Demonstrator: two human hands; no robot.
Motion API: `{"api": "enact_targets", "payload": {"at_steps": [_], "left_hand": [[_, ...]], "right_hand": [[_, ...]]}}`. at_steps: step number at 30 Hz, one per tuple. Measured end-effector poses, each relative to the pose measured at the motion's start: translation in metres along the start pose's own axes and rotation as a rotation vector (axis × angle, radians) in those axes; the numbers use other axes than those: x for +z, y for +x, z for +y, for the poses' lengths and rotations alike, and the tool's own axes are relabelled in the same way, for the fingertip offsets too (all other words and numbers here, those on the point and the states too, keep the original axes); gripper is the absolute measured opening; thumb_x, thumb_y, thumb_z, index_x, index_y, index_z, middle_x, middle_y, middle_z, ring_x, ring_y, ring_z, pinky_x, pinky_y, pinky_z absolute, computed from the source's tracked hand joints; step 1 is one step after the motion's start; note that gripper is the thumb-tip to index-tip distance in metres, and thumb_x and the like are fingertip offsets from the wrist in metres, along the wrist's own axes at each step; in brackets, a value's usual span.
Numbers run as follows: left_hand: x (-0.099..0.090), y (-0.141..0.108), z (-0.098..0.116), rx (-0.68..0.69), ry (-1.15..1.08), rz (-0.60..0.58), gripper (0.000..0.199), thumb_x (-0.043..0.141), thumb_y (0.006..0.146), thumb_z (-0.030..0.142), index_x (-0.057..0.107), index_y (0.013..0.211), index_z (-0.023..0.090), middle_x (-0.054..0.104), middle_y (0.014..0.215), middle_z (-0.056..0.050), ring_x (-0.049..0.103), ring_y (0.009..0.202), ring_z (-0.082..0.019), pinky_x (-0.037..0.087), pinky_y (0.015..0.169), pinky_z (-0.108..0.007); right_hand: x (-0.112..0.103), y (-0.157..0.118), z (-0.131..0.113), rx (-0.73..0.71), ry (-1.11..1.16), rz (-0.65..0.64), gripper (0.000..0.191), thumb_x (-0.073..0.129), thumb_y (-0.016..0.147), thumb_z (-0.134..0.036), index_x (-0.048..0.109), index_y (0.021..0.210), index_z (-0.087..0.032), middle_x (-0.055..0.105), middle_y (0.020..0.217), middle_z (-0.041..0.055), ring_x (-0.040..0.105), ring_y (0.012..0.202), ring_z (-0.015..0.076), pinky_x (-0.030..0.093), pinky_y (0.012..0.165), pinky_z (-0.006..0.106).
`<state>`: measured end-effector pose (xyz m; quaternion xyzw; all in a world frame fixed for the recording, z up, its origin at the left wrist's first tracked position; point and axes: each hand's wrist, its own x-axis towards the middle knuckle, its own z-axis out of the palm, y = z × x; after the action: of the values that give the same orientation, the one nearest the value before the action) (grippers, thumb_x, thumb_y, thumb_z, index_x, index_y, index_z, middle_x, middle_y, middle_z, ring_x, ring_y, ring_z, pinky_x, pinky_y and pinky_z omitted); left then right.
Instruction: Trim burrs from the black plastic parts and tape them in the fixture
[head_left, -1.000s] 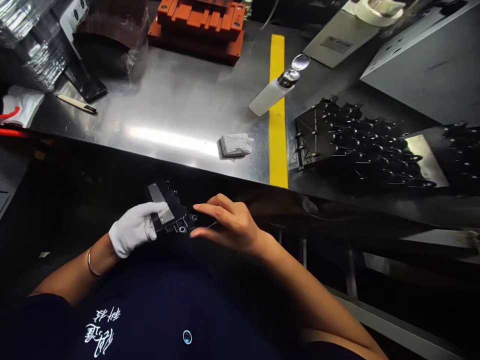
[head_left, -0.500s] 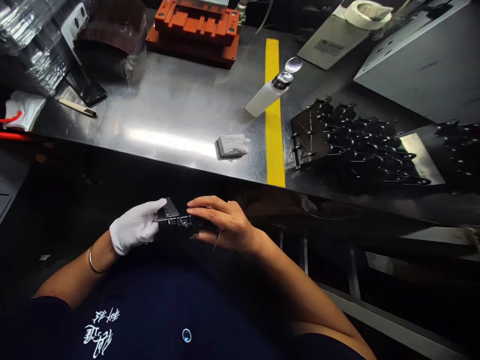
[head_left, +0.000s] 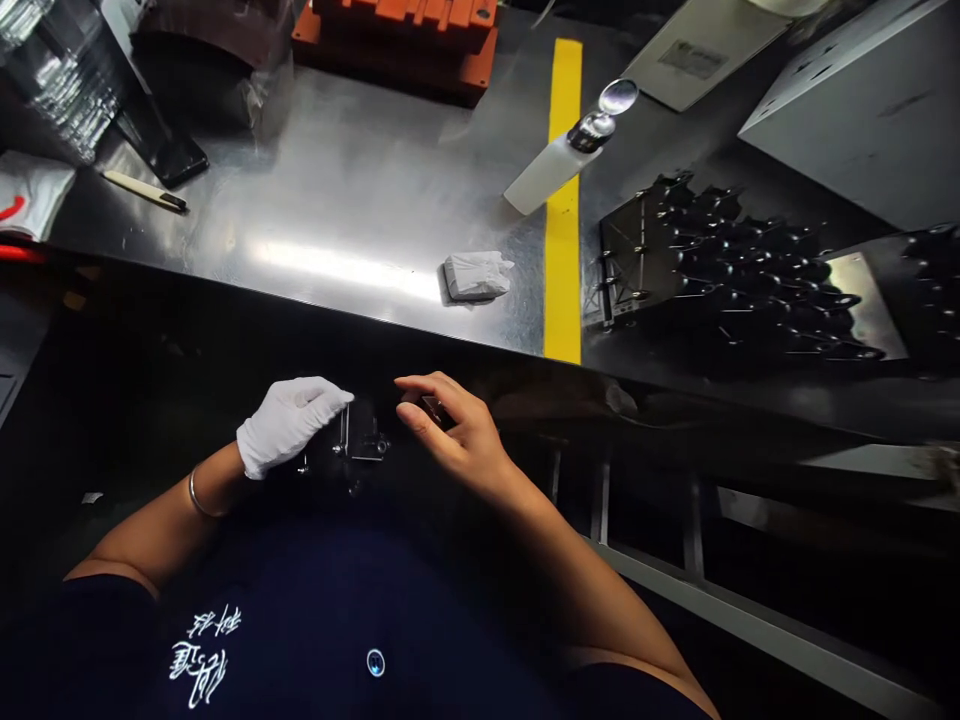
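Observation:
My left hand (head_left: 292, 422), in a white glove, grips a black part (head_left: 364, 440) by its left side, over the dark space in front of the bench. Small shiny edges and a round fitting show on the part; the rest of its outline blends into the dark. Just right of it is my bare right hand (head_left: 454, 425), apart from the part, with thumb and fingers curved and spread and nothing seen between them.
On the metal bench (head_left: 360, 180) lie a folded white cloth (head_left: 477, 275), a pen-like tool (head_left: 144, 190) and an orange block (head_left: 397, 50). A white bottle (head_left: 551, 175) stands by a yellow strip (head_left: 562, 260). Several black parts (head_left: 735, 260) sit at right.
My right hand has come off the black part and opened. The part has turned in my left hand, which has shifted slightly right. The view has shifted, and bench items sit a little higher.

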<state>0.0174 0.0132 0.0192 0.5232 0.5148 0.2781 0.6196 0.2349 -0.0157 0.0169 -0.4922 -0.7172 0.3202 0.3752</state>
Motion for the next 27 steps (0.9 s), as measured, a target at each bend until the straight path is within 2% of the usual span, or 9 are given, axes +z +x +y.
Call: {"api": "enact_targets", "payload": {"at_steps": [3, 6, 11, 15, 18, 20, 22, 24, 27], "left_hand": [[0.001, -0.003, 0.002, 0.005, 0.088, -0.149, 0.042, 0.064, 0.075, 0.055, 0.071, 0.070, 0.014, 0.065, 0.065, -0.002, 0.056, 0.059, -0.012, 0.045, 0.056, -0.022], [0.002, -0.003, 0.001, 0.012, 0.143, -0.185, 0.039, 0.062, 0.078, 0.052, 0.072, 0.073, 0.015, 0.067, 0.068, -0.002, 0.058, 0.061, -0.012, 0.046, 0.056, -0.022], [0.005, -0.002, -0.002, 0.084, 0.204, -0.232, 0.034, 0.060, 0.081, 0.047, 0.073, 0.075, 0.016, 0.069, 0.070, -0.002, 0.061, 0.064, -0.013, 0.048, 0.058, -0.021], [0.008, -0.006, -0.001, 0.129, 0.187, -0.295, 0.029, 0.062, 0.080, 0.041, 0.073, 0.072, 0.015, 0.069, 0.065, -0.002, 0.061, 0.059, -0.012, 0.047, 0.055, -0.019], [0.009, -0.007, 0.000, 0.165, 0.168, -0.252, 0.030, 0.063, 0.079, 0.041, 0.072, 0.069, 0.015, 0.068, 0.063, -0.002, 0.060, 0.057, -0.012, 0.047, 0.053, -0.019], [0.008, -0.007, -0.001, 0.183, 0.176, -0.181, 0.031, 0.064, 0.079, 0.042, 0.072, 0.067, 0.014, 0.068, 0.062, -0.003, 0.060, 0.056, -0.012, 0.046, 0.053, -0.019], [0.006, -0.007, -0.003, 0.192, 0.190, -0.113, 0.034, 0.063, 0.079, 0.044, 0.071, 0.066, 0.014, 0.068, 0.061, -0.003, 0.060, 0.055, -0.012, 0.046, 0.053, -0.020], [0.006, -0.006, -0.006, 0.202, 0.197, -0.063, 0.037, 0.062, 0.080, 0.046, 0.070, 0.065, 0.014, 0.068, 0.060, -0.004, 0.059, 0.055, -0.013, 0.046, 0.051, -0.021], [0.006, -0.007, -0.008, 0.200, 0.199, -0.027, 0.040, 0.062, 0.079, 0.050, 0.069, 0.064, 0.014, 0.067, 0.059, -0.004, 0.059, 0.054, -0.013, 0.046, 0.051, -0.021]], "right_hand": [[0.001, -0.004, -0.001, -0.074, 0.043, -0.050, 0.011, 0.058, 0.089, -0.018, 0.067, 0.094, -0.018, 0.064, 0.075, 0.0025, 0.059, 0.066, 0.0107, 0.048, 0.059, 0.022], [0.003, -0.007, -0.004, -0.112, 0.063, -0.090, 0.011, 0.059, 0.088, -0.016, 0.069, 0.091, -0.017, 0.065, 0.073, 0.0031, 0.059, 0.064, 0.0105, 0.047, 0.057, 0.022], [0.005, -0.006, -0.002, -0.041, 0.024, -0.146, 0.012, 0.059, 0.089, -0.020, 0.071, 0.088, -0.018, 0.066, 0.074, 0.0033, 0.061, 0.064, 0.0105, 0.046, 0.056, 0.021], [0.008, -0.005, 0.004, 0.047, -0.038, -0.175, 0.013, 0.060, 0.088, -0.027, 0.069, 0.087, -0.018, 0.065, 0.075, 0.0027, 0.060, 0.065, 0.0114, 0.046, 0.058, 0.023], [0.008, -0.007, 0.002, 0.161, -0.065, -0.141, 0.019, 0.054, 0.092, -0.033, 0.063, 0.098, -0.019, 0.065, 0.081, 0.0031, 0.061, 0.070, 0.0128, 0.047, 0.062, 0.024], [0.008, -0.010, -0.003, 0.192, -0.017, -0.118, 0.022, 0.043, 0.096, -0.033, 0.060, 0.094, -0.018, 0.063, 0.078, 0.0025, 0.059, 0.068, 0.0120, 0.046, 0.062, 0.024], [0.011, -0.014, -0.007, 0.135, 0.086, -0.125, 0.030, 0.037, 0.098, -0.029, 0.058, 0.080, -0.018, 0.058, 0.068, 0.0005, 0.054, 0.060, 0.0100, 0.043, 0.057, 0.022], [0.015, -0.017, -0.010, 0.045, 0.164, -0.122, 0.032, 0.040, 0.097, -0.026, 0.054, 0.069, -0.018, 0.052, 0.060, -0.0011, 0.048, 0.054, 0.0085, 0.039, 0.052, 0.022], [0.020, -0.018, -0.011, -0.029, 0.183, -0.067, 0.029, 0.045, 0.094, -0.020, 0.052, 0.066, -0.017, 0.047, 0.058, -0.0020, 0.044, 0.052, 0.0077, 0.036, 0.050, 0.022]]}}
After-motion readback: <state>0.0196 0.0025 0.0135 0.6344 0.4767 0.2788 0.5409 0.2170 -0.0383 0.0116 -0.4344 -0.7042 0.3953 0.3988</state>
